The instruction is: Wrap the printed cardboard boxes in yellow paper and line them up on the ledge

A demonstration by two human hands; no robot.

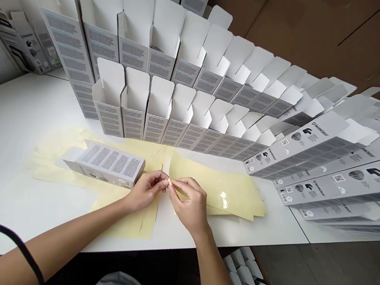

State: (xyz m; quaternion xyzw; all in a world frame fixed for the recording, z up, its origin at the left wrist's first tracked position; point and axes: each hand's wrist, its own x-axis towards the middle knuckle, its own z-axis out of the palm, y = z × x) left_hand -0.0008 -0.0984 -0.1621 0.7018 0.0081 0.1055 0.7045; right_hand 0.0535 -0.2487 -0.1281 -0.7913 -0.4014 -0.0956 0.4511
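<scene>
I operate from afar: a lone carton (108,161) lies on backing sheets (130,228) on the tabletop (4,143), with a sticker sheet (213,179) to its right. Rows of upright cartons (157,125) stand behind both, and SilverCrest cartons (301,140) occupy the right end (more cartons (255,281) sit lower, below the tabletop's front edge).

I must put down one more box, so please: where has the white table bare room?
The widest bare patch of white table is on the left, bordered by the left yellow sheets and the lying box. A narrow strip runs between the right yellow sheets and the front edge. Behind the sheets, upright boxes crowd the table.
</scene>
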